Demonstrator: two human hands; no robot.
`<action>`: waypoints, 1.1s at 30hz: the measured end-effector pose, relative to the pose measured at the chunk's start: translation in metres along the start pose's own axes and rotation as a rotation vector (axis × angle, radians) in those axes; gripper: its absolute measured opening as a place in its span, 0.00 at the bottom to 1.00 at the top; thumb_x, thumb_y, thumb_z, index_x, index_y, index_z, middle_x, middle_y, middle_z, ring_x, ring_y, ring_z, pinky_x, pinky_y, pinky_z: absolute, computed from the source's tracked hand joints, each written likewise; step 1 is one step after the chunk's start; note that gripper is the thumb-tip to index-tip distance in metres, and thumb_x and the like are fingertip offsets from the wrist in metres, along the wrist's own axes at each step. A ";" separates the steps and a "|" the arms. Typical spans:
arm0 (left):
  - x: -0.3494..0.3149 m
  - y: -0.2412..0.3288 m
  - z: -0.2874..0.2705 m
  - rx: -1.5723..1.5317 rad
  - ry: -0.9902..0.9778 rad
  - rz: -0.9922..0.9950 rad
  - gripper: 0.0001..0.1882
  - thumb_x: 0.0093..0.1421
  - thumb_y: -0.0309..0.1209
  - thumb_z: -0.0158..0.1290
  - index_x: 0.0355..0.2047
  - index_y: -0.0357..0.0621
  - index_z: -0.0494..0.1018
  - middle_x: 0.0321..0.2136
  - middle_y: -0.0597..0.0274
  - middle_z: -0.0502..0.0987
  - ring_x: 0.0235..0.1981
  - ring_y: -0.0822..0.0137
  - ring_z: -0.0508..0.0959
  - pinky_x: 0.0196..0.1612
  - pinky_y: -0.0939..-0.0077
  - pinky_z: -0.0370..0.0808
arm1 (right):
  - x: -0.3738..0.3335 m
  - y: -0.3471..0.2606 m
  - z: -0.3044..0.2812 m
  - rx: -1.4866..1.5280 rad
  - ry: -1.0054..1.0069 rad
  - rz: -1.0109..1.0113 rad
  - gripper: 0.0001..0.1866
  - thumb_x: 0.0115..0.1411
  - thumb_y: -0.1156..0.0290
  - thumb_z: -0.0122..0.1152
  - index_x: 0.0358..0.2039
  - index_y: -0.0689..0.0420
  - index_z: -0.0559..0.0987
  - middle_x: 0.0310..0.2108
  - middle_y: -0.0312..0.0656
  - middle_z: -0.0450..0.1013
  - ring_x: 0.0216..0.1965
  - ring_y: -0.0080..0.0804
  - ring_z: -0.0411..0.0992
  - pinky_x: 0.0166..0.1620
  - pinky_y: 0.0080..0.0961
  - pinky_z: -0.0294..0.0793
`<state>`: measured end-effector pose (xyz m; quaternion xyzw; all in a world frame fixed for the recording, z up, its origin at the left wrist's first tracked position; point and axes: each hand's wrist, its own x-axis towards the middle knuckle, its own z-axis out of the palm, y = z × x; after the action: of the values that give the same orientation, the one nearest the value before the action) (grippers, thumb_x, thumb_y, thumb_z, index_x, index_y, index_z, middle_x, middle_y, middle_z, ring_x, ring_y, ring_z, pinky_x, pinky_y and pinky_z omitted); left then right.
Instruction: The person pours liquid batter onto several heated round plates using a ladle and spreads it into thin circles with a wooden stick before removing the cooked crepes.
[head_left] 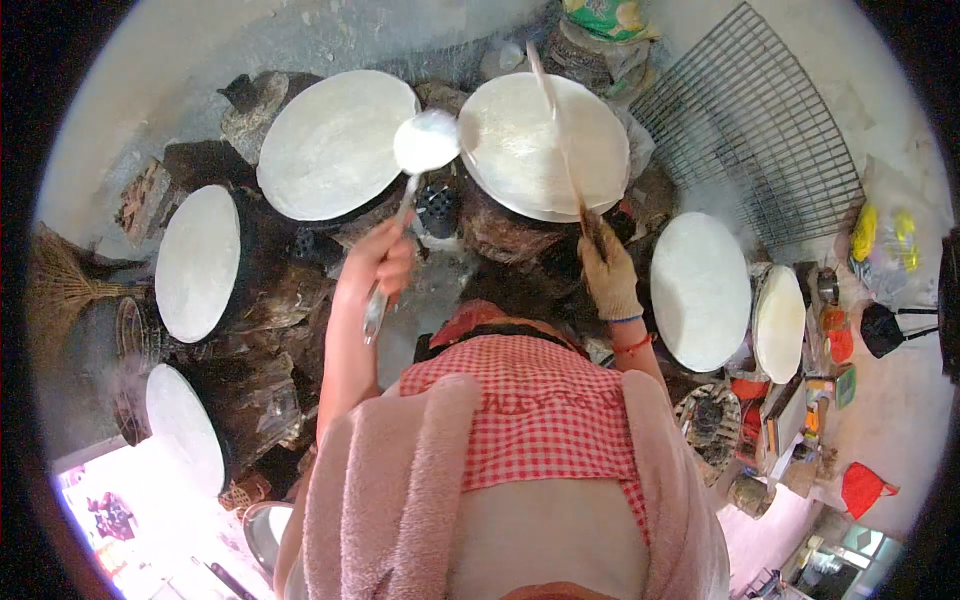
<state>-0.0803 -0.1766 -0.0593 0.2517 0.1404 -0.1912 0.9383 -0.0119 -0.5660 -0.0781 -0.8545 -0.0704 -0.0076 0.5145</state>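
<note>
My left hand [378, 262], bare, is wrapped round the metal handle of a ladle [427, 142]. The ladle's bowl is full of white liquid and hangs between two round pans, near the inner edge of the right one. A tan work glove covers my right hand [608, 270], which grips the dark end of a long thin wooden stick [550, 98]. The stick extends over the right pan; whether it touches the surface I cannot tell. A smooth white layer [505, 150] covers that pan. The left pan carries a similar white layer [335, 145].
More white-covered round pans curve round me: two at the left [198, 265], one at the right [700, 290]. A pale round stack [779, 322] lies beyond. A wire rack [750, 120] leans at the back right. A straw broom [75, 280] stands far left.
</note>
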 end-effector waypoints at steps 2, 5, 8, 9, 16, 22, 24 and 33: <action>-0.043 -0.026 0.007 0.087 0.151 0.094 0.15 0.76 0.31 0.44 0.60 0.46 0.67 0.23 0.74 0.59 0.13 0.82 0.56 0.13 0.85 0.52 | -0.011 0.070 -0.020 -0.112 -0.009 0.080 0.25 0.69 0.64 0.58 0.62 0.61 0.74 0.57 0.53 0.76 0.56 0.46 0.76 0.59 0.35 0.73; -0.106 -0.063 -0.007 0.077 0.319 0.174 0.15 0.75 0.30 0.43 0.60 0.46 0.67 0.23 0.72 0.59 0.14 0.81 0.56 0.13 0.85 0.54 | -0.008 0.081 -0.051 -0.396 -0.104 0.157 0.24 0.68 0.62 0.55 0.61 0.60 0.75 0.54 0.59 0.76 0.54 0.55 0.75 0.58 0.40 0.74; -0.154 -0.105 -0.037 -0.342 0.186 0.209 0.18 0.75 0.30 0.42 0.62 0.40 0.66 0.24 0.72 0.59 0.16 0.80 0.58 0.14 0.84 0.58 | 0.023 0.134 -0.064 -0.472 -0.168 -0.021 0.24 0.67 0.60 0.55 0.60 0.58 0.75 0.52 0.60 0.76 0.52 0.60 0.74 0.56 0.45 0.75; -0.162 -0.118 -0.036 -0.430 0.209 0.231 0.19 0.76 0.30 0.41 0.63 0.37 0.65 0.25 0.71 0.60 0.17 0.79 0.60 0.15 0.83 0.59 | 0.031 0.141 -0.065 -0.545 -0.218 -0.002 0.24 0.67 0.59 0.55 0.60 0.58 0.75 0.51 0.58 0.77 0.52 0.60 0.75 0.56 0.46 0.75; -0.209 -0.170 -0.004 -0.711 0.198 0.453 0.24 0.78 0.32 0.33 0.67 0.28 0.57 0.30 0.62 0.64 0.20 0.74 0.64 0.18 0.78 0.64 | 0.067 0.134 -0.063 -0.577 -0.406 -0.154 0.22 0.71 0.63 0.54 0.59 0.64 0.74 0.50 0.55 0.78 0.49 0.51 0.78 0.51 0.38 0.77; -0.199 -0.159 0.077 -0.695 0.119 0.686 0.24 0.77 0.28 0.35 0.69 0.27 0.53 0.27 0.64 0.61 0.19 0.74 0.62 0.15 0.77 0.62 | 0.024 0.129 -0.096 -0.621 -0.538 -0.135 0.22 0.71 0.64 0.57 0.59 0.65 0.74 0.50 0.50 0.79 0.49 0.40 0.77 0.51 0.28 0.75; -0.186 -0.154 0.087 -0.313 0.047 0.806 0.26 0.76 0.26 0.37 0.71 0.32 0.52 0.25 0.68 0.59 0.15 0.76 0.60 0.12 0.79 0.58 | 0.007 0.137 -0.111 -0.540 -0.543 -0.195 0.23 0.71 0.63 0.57 0.60 0.65 0.74 0.51 0.44 0.78 0.51 0.31 0.74 0.54 0.24 0.72; -0.122 -0.115 0.100 -0.636 -0.175 0.258 0.28 0.77 0.29 0.32 0.73 0.30 0.44 0.30 0.60 0.64 0.17 0.76 0.60 0.15 0.78 0.61 | -0.001 0.130 -0.132 0.458 0.031 0.499 0.14 0.66 0.56 0.63 0.37 0.55 0.77 0.20 0.32 0.71 0.15 0.22 0.68 0.21 0.24 0.68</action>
<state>-0.2211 -0.2862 0.0196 -0.0549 0.0792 -0.0387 0.9946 0.0120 -0.7426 -0.1302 -0.7073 0.1488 0.1217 0.6803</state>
